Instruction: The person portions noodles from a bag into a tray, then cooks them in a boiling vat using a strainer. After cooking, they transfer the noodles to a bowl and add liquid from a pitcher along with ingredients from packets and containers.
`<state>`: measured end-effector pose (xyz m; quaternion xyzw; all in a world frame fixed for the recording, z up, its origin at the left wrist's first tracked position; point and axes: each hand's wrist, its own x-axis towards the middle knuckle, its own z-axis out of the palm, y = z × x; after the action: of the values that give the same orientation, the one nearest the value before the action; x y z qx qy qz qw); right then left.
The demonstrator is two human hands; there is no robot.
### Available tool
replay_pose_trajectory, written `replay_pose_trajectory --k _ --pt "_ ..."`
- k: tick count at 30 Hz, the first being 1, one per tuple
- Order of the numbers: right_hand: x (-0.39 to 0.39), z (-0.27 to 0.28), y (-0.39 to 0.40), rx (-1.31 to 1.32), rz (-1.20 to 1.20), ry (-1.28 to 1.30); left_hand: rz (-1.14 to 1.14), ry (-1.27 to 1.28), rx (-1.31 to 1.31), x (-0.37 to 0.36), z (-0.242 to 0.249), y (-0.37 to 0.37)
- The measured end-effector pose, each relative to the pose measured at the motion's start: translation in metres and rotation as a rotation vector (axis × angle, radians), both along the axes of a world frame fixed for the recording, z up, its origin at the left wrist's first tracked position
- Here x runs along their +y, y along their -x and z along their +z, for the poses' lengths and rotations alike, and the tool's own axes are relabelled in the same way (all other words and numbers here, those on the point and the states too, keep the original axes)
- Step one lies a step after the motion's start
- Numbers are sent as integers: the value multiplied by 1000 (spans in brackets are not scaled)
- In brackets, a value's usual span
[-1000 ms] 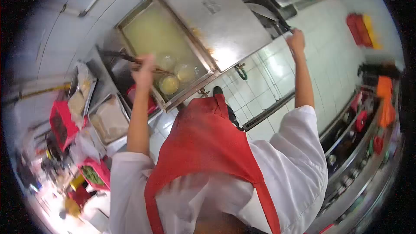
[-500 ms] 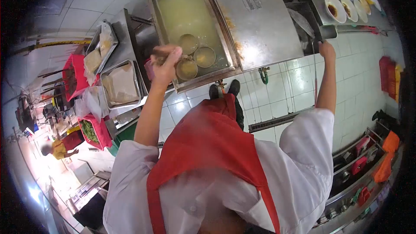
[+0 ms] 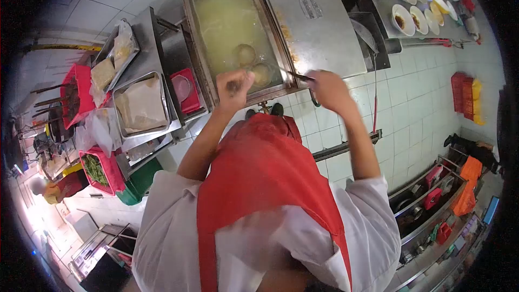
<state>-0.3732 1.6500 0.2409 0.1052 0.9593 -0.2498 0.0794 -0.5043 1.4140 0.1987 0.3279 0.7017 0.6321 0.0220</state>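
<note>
My left hand is closed around what look like brown strainer handles at the near edge of the water-filled vat. Beside it, one round strainer and another round strainer sit in the cloudy, yellowish water; their contents are hard to make out. My right hand grips a thin utensil with a dark handle, which points left over the vat's rim towards the nearer strainer. The utensil's far end is blurred.
A steel cover adjoins the vat. Several bowls, including a white bowl, stand at the upper right. Leftward are a paper-lined tray, a red basket and a crate of greens. A person is at the far left.
My right hand has come from the far right to the vat and now holds the utensil. My left hand has moved right and nearer my body. The view has shifted.
</note>
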Motion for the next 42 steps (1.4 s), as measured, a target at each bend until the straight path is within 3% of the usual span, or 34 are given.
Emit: replay_pose_trajectory --k 3,6,9,11,15,16,19,23,24,28,30,35,37,38,41,42 --pt "-49 -19 66 45 14 -179 100 -193 29 11 14 -14" --pt "-73 -76 104 -20 25 -223 -48 -70 89 -3 21 -25" --pt "-90 -97 113 13 267 -288 -155 -94 71 -7 10 -37" --pt "-87 -100 117 -86 215 -88 -159 -132 18 -10 3 -40" --pt "-92 -154 105 185 41 -181 -73 27 38 -17 7 -53" --pt "-95 -169 101 236 303 -324 -69 -6 27 -19 4 -54" --pt "-95 -132 100 155 409 -125 -58 -50 28 -19 5 -53" --pt "-102 -158 95 136 382 -198 -82 -16 66 -19 8 -56" --pt "-113 -159 95 171 233 -9 -87 -15 71 -19 6 -54" --pt "-101 -149 91 -3 264 2 -125 -68 36 -22 1 -58" --pt "-92 -142 89 21 16 -77 -127 -97 64 -20 1 -56" --pt "-120 -136 88 100 -1 -125 -189 -31 -92 -23 -6 -59" --pt "-123 -140 88 118 153 -67 -235 -21 -23 -26 1 -53" --pt "-111 -141 99 -23 164 -36 -271 -10 42 -28 5 -49" --pt "-100 -121 101 -105 65 -35 -240 9 31 -29 5 -51" --pt "-104 -137 108 -149 108 -3 -247 9 28 -29 6 -53"
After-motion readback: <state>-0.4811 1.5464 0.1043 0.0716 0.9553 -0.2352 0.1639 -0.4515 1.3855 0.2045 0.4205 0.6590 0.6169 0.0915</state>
